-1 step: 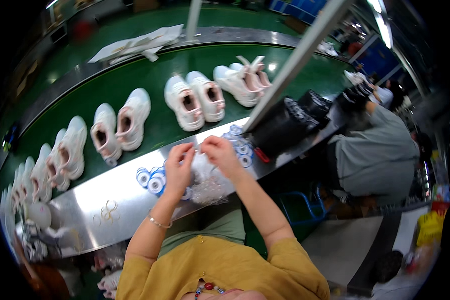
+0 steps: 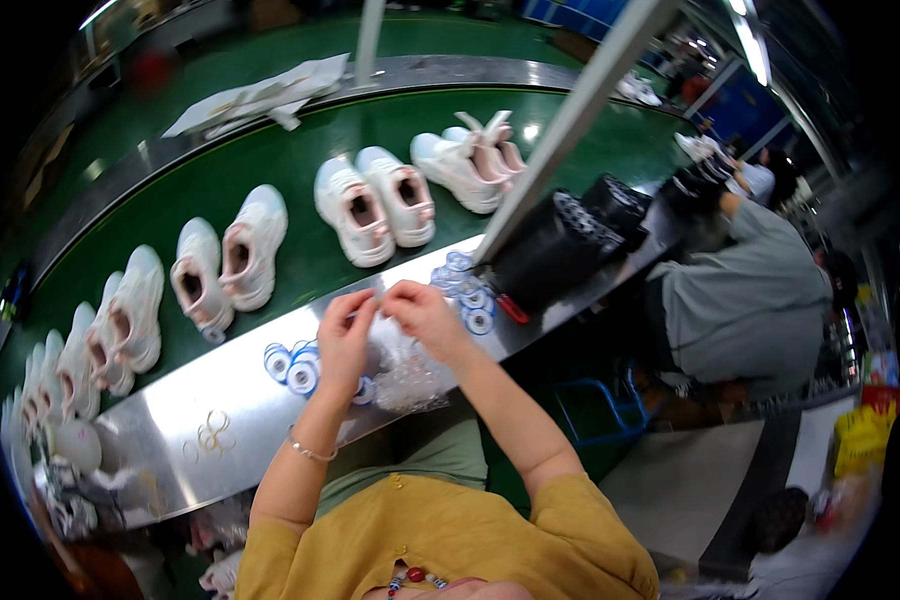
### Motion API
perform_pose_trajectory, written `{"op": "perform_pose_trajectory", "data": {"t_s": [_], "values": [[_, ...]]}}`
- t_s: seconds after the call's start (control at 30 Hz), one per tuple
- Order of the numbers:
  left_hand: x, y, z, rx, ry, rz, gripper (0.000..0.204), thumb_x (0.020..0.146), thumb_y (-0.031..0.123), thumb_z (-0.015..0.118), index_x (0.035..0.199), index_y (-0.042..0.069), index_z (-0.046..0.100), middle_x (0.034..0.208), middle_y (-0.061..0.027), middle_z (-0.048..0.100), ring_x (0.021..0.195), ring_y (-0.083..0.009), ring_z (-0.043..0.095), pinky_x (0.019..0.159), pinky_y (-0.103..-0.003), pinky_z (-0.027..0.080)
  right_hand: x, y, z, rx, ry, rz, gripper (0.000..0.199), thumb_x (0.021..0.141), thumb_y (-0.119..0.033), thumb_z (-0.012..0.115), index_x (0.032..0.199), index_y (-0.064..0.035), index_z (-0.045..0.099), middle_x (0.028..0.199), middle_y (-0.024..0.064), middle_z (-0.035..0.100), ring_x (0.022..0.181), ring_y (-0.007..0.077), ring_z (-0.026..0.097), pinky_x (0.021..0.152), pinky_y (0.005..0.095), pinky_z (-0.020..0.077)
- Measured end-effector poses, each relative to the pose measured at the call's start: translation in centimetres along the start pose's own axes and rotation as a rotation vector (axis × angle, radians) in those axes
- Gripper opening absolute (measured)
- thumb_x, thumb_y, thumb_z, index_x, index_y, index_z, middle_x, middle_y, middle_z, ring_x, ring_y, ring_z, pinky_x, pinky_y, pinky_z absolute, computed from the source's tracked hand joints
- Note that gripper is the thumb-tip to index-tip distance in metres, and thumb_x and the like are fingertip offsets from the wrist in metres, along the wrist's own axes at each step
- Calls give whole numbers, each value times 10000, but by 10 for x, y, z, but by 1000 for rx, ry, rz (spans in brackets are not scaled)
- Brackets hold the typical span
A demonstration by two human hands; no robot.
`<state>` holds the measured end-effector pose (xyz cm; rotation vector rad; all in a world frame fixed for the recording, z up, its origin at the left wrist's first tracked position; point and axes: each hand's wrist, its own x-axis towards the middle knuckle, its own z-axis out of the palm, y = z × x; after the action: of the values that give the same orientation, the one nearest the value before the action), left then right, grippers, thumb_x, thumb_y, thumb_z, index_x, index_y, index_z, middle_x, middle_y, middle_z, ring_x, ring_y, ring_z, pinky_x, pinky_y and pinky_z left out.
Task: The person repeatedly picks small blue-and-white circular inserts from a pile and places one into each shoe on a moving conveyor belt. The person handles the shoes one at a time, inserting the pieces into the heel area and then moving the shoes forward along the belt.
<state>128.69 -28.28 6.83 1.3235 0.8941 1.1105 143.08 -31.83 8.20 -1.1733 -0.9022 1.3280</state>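
My left hand (image 2: pixel 346 325) and my right hand (image 2: pixel 425 315) meet over the metal ledge, their fingertips pinched close together. Whatever lies between the fingers is too small to make out. Just below them rests a clear plastic bag (image 2: pixel 410 378) of small pieces. Beside my left wrist lie several blue-and-white round discs (image 2: pixel 303 376), partly hidden by that arm. More clear and blue-rimmed discs (image 2: pixel 478 320) lie to the right of my right hand. Beyond my hands a pair of white-and-pink sneakers (image 2: pixel 355 212) stands on the green conveyor belt (image 2: pixel 300 150).
Further sneakers (image 2: pixel 255 247) line the belt to the left. A slanted grey post (image 2: pixel 570 125) rises near black cylinders (image 2: pixel 545 255) and a red-handled tool (image 2: pixel 512 308). Rubber-band-like loops (image 2: pixel 210 437) lie on the metal ledge (image 2: pixel 160 420). A person in grey (image 2: pixel 740 300) sits at right.
My fingertips have come slightly nearer each other. The whole view has shifted a little, with the shoes and ledge now further left in the picture.
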Motion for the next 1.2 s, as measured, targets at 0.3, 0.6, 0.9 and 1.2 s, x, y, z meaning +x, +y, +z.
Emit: {"op": "perform_pose_trajectory", "data": {"t_s": [0.3, 0.6, 0.9, 1.2], "values": [[-13, 29, 73, 58, 61, 35, 108, 857, 76, 635, 806, -18, 654, 809, -13, 559, 702, -76, 496, 623, -200, 386, -28, -12, -46, -29, 57, -158, 62, 844, -69, 620, 824, -34, 574, 739, -13, 572, 634, 31, 497, 527, 175, 377], [-2, 13, -4, -286, 155, -27, 158, 944, 125, 520, 938, -26, 566, 840, -73, 604, 775, -148, 602, 744, -252, 492, 4, 25, -3, 129, 203, -165, 96, 894, -118, 577, 880, -22, 576, 807, 53, 607, 751, 114, 592, 670, 240, 483], [36, -14, -152, 367, 41, 68, 117, 863, 107, 584, 844, -9, 590, 684, -41, 532, 630, -119, 495, 581, -248, 413, 27, 59, 39, -11, 155, 57, 59, 876, -93, 595, 878, -60, 547, 655, 3, 540, 483, 26, 392, 407, 180, 260], [47, -40, -155, 911, -341, -137, 344, 667, 252, 765, 819, -16, 612, 850, -176, 614, 753, -297, 609, 682, -355, 485, 53, 78, 76, -160, 81, 67, 75, 874, -119, 596, 861, -55, 558, 627, -25, 526, 525, 19, 410, 460, 167, 272]]}}
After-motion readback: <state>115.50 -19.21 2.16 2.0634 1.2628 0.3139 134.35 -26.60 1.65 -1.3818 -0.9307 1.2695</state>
